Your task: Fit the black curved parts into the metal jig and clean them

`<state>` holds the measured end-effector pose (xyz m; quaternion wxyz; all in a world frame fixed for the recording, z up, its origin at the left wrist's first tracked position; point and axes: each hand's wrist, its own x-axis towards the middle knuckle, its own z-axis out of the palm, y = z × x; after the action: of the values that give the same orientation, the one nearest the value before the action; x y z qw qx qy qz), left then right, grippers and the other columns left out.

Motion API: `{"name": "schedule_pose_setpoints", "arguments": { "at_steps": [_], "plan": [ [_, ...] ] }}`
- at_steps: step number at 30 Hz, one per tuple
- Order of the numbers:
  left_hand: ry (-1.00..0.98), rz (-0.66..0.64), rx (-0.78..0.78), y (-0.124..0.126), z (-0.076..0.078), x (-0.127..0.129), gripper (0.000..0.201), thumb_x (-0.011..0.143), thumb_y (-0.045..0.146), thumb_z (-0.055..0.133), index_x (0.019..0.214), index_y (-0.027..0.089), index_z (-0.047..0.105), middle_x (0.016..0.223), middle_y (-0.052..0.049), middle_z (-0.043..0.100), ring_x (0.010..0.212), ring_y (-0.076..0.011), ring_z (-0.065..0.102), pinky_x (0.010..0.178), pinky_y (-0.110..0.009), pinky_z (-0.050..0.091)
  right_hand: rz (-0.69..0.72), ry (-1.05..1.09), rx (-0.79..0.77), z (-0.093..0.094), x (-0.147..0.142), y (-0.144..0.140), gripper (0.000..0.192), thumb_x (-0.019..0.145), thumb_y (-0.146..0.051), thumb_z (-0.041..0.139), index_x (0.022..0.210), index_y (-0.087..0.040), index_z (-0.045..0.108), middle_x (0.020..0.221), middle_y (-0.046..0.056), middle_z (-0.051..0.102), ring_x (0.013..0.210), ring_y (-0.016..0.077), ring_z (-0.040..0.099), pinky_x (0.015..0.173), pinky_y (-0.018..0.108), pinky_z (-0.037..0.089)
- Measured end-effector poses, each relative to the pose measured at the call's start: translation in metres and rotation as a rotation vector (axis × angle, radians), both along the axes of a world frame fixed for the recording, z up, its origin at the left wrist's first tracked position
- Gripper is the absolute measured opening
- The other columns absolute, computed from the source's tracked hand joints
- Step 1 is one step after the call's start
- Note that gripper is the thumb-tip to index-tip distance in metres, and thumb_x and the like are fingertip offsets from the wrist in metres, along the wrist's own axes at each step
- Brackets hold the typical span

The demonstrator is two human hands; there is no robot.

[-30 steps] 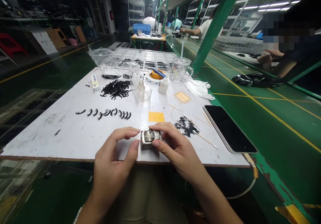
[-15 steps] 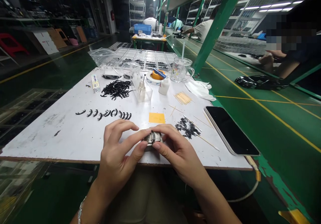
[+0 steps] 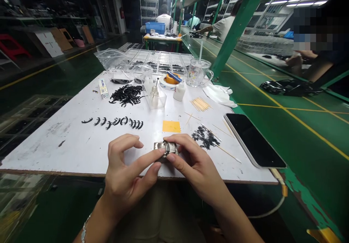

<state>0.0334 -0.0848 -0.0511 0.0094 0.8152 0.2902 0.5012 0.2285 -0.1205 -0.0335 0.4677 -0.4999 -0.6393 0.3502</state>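
A small grey metal block (image 3: 165, 149) sits near the front edge of the white table (image 3: 81, 145). My left hand (image 3: 128, 174) pinches its left end between index finger and thumb. My right hand (image 3: 192, 163) grips its right end with thumb and fingers. Just right of my right hand lies a small heap of tiny black parts (image 3: 205, 137). A yellow sticky note (image 3: 171, 126) lies behind the block. A row of curved black parts (image 3: 114, 121) is lined up to the left.
Further back: a pile of black curved parts (image 3: 127, 94), a clear box with a bottle (image 3: 155, 96), a white bottle (image 3: 179, 92), tape roll (image 3: 169, 80), glass mug (image 3: 196, 73), toothpicks (image 3: 200, 104), white cloth (image 3: 219, 94). A phone (image 3: 255, 139) lies at right. Other people work at distant benches.
My left hand closed in from beside the block and now pinches its left end with index and thumb. The right hand keeps its grip; the block stays in about the same place.
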Motion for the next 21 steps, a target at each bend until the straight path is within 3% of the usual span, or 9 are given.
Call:
{"name": "schedule_pose_setpoints", "arguments": {
  "at_steps": [21],
  "plan": [
    [0.085,0.042,0.055,-0.0010,0.0043,0.0052,0.024,0.093,0.010,0.060,0.112,0.023,0.066,0.105,-0.008,0.044,0.108,-0.0258,0.047,0.095,-0.043,0.046,0.002,0.010,-0.022,-0.0002,0.0000,0.0004,0.025,0.096,-0.036,0.062,0.121,-0.034,0.065,0.118,0.000,0.065,0.102,0.0166,0.060,0.089,0.030,0.048]
  ]
}}
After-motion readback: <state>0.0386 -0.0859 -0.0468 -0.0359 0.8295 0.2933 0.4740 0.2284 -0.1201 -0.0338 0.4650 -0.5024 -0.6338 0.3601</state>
